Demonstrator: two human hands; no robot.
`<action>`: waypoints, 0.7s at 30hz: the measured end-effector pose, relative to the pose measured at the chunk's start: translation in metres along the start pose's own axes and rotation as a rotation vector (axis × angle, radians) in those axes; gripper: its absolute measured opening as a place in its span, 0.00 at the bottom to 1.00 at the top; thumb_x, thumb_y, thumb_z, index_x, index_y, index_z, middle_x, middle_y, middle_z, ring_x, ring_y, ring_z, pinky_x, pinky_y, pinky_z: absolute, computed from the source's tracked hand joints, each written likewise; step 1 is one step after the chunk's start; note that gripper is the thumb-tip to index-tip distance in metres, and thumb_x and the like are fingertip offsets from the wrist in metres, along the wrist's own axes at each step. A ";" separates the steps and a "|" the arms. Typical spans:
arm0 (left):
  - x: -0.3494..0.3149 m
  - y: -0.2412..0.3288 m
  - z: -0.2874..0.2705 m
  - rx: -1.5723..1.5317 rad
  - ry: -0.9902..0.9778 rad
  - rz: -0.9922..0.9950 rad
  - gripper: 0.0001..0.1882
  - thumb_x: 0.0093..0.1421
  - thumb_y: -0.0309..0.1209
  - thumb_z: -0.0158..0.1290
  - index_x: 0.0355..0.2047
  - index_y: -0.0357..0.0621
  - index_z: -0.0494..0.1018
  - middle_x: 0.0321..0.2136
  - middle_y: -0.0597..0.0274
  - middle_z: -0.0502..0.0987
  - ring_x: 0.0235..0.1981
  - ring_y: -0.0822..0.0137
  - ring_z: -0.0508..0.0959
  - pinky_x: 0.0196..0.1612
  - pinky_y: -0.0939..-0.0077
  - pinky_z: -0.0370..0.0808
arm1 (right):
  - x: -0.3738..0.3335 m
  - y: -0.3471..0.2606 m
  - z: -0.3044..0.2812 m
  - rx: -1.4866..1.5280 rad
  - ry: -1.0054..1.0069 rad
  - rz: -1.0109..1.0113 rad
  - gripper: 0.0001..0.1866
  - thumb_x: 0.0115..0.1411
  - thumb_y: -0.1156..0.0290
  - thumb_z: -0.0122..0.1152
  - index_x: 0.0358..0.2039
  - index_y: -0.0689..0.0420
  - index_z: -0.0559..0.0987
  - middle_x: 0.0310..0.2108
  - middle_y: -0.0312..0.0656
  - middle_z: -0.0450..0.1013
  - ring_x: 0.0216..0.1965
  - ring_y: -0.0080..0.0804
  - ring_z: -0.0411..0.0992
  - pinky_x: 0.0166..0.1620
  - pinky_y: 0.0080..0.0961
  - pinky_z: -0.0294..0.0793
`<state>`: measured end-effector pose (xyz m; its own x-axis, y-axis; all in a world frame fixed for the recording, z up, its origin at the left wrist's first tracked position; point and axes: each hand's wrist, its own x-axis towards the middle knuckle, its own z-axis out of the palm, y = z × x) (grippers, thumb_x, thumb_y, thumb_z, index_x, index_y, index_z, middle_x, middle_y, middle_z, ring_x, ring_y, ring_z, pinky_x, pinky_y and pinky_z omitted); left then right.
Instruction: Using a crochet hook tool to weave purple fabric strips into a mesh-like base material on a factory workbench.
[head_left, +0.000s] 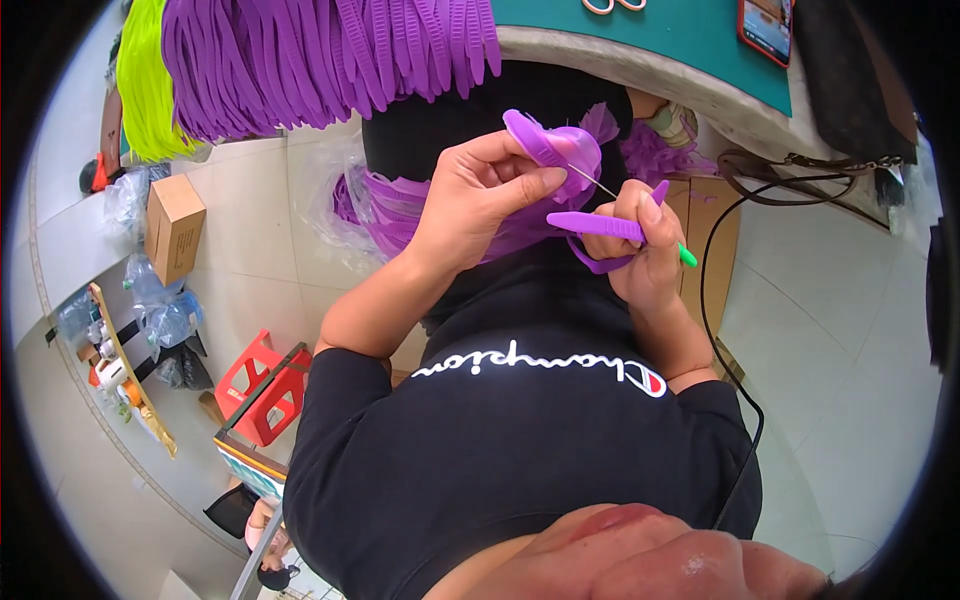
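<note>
Head view: left hand (pixel 470 200) pinches one purple piece (pixel 560 150); right hand (pixel 640 255) grips one hook tool (pixel 640 215).

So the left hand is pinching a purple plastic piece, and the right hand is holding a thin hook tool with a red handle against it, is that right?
Not quite. The head view shows the tool's handle tip is green, not red. The rest holds: the left hand pinches a purple plastic piece, and the right hand holds the thin metal tool against it, along with a purple strip.
</note>
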<state>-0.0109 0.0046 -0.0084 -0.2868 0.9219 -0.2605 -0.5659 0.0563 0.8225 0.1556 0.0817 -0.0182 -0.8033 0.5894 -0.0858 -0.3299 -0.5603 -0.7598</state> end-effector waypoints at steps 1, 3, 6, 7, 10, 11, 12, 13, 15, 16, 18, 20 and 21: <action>0.000 0.001 0.000 0.022 -0.006 0.009 0.14 0.55 0.19 0.57 0.43 0.35 0.75 0.37 0.61 0.78 0.37 0.74 0.77 0.43 0.79 0.76 | 0.000 0.000 0.001 0.010 0.002 0.007 0.19 0.66 0.56 0.40 0.20 0.50 0.58 0.12 0.29 0.50 0.13 0.18 0.45 0.19 0.21 0.44; -0.001 0.002 0.000 0.044 -0.011 0.018 0.14 0.55 0.19 0.57 0.43 0.35 0.75 0.37 0.61 0.78 0.37 0.74 0.77 0.43 0.79 0.76 | -0.002 -0.003 0.004 0.020 0.004 0.016 0.19 0.65 0.56 0.41 0.20 0.51 0.58 0.12 0.29 0.49 0.14 0.18 0.46 0.19 0.21 0.43; -0.003 0.004 0.001 0.140 -0.008 0.066 0.14 0.55 0.18 0.56 0.43 0.33 0.75 0.35 0.61 0.78 0.35 0.75 0.77 0.42 0.80 0.76 | -0.003 -0.006 0.009 -0.351 0.153 0.105 0.19 0.65 0.58 0.41 0.21 0.55 0.63 0.14 0.31 0.54 0.16 0.19 0.51 0.20 0.20 0.48; -0.005 0.006 0.002 0.105 -0.007 0.012 0.14 0.55 0.18 0.56 0.43 0.32 0.75 0.34 0.61 0.78 0.34 0.75 0.77 0.41 0.81 0.76 | -0.002 -0.005 0.007 -0.695 0.201 -0.073 0.19 0.65 0.58 0.41 0.22 0.57 0.66 0.16 0.33 0.58 0.18 0.19 0.55 0.21 0.20 0.51; -0.007 0.016 -0.008 0.161 -0.080 -0.162 0.14 0.54 0.18 0.56 0.42 0.30 0.75 0.31 0.61 0.78 0.31 0.75 0.77 0.38 0.82 0.75 | 0.005 -0.006 -0.016 -1.051 0.399 -0.386 0.21 0.65 0.56 0.41 0.25 0.59 0.71 0.19 0.35 0.65 0.22 0.21 0.63 0.23 0.21 0.59; -0.006 0.020 -0.015 0.252 -0.152 -0.282 0.14 0.54 0.18 0.56 0.42 0.29 0.75 0.29 0.62 0.78 0.30 0.76 0.76 0.36 0.83 0.75 | 0.006 -0.007 -0.028 -0.925 0.515 -0.413 0.21 0.65 0.55 0.41 0.24 0.59 0.69 0.18 0.34 0.62 0.20 0.20 0.59 0.22 0.21 0.56; -0.006 0.021 -0.023 0.252 -0.155 -0.283 0.14 0.54 0.18 0.56 0.42 0.29 0.75 0.29 0.62 0.78 0.30 0.76 0.76 0.36 0.83 0.75 | 0.010 -0.017 -0.039 -0.865 0.617 -0.432 0.21 0.65 0.55 0.41 0.21 0.56 0.65 0.17 0.33 0.59 0.17 0.19 0.54 0.21 0.21 0.52; -0.006 0.019 -0.032 0.336 -0.211 -0.351 0.14 0.54 0.20 0.58 0.41 0.30 0.75 0.28 0.63 0.78 0.29 0.77 0.76 0.35 0.84 0.74 | 0.015 -0.030 -0.041 -0.754 0.607 -0.431 0.21 0.66 0.56 0.41 0.20 0.54 0.61 0.15 0.31 0.54 0.16 0.18 0.50 0.20 0.21 0.47; -0.007 0.019 -0.042 0.499 -0.276 -0.437 0.12 0.54 0.22 0.59 0.39 0.30 0.76 0.26 0.64 0.77 0.27 0.78 0.76 0.34 0.85 0.73 | 0.020 -0.038 -0.046 -0.667 0.586 -0.422 0.20 0.66 0.56 0.41 0.20 0.54 0.60 0.14 0.30 0.53 0.16 0.18 0.49 0.20 0.20 0.47; -0.006 0.019 -0.042 0.499 -0.278 -0.438 0.12 0.54 0.22 0.59 0.39 0.30 0.76 0.26 0.64 0.77 0.27 0.78 0.76 0.34 0.85 0.73 | 0.021 -0.039 -0.047 -0.583 0.570 -0.414 0.20 0.66 0.57 0.41 0.20 0.54 0.59 0.14 0.30 0.52 0.15 0.19 0.48 0.20 0.20 0.46; -0.004 0.020 -0.043 0.582 -0.233 -0.433 0.08 0.53 0.23 0.60 0.33 0.33 0.76 0.25 0.64 0.77 0.27 0.77 0.76 0.34 0.84 0.74 | 0.020 -0.036 -0.045 -0.531 0.565 -0.389 0.19 0.66 0.58 0.42 0.19 0.53 0.58 0.13 0.29 0.50 0.15 0.18 0.47 0.19 0.20 0.46; -0.001 0.020 -0.037 0.434 -0.212 -0.411 0.07 0.53 0.23 0.60 0.31 0.34 0.75 0.25 0.64 0.77 0.27 0.77 0.76 0.33 0.84 0.74 | 0.015 -0.039 -0.049 -0.054 0.182 -0.047 0.18 0.65 0.60 0.43 0.19 0.51 0.57 0.13 0.29 0.50 0.14 0.18 0.46 0.18 0.21 0.45; 0.001 0.020 -0.032 0.288 -0.193 -0.391 0.06 0.53 0.24 0.60 0.29 0.35 0.75 0.25 0.64 0.77 0.26 0.76 0.76 0.33 0.84 0.74 | 0.014 -0.042 -0.047 0.024 0.135 0.125 0.19 0.63 0.61 0.45 0.17 0.50 0.56 0.12 0.29 0.50 0.13 0.17 0.46 0.17 0.21 0.44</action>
<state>-0.0474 -0.0056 -0.0090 0.0668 0.8632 -0.5004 -0.3586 0.4888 0.7953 0.1819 0.1409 -0.0180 -0.7655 0.5861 -0.2653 -0.2449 -0.6467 -0.7223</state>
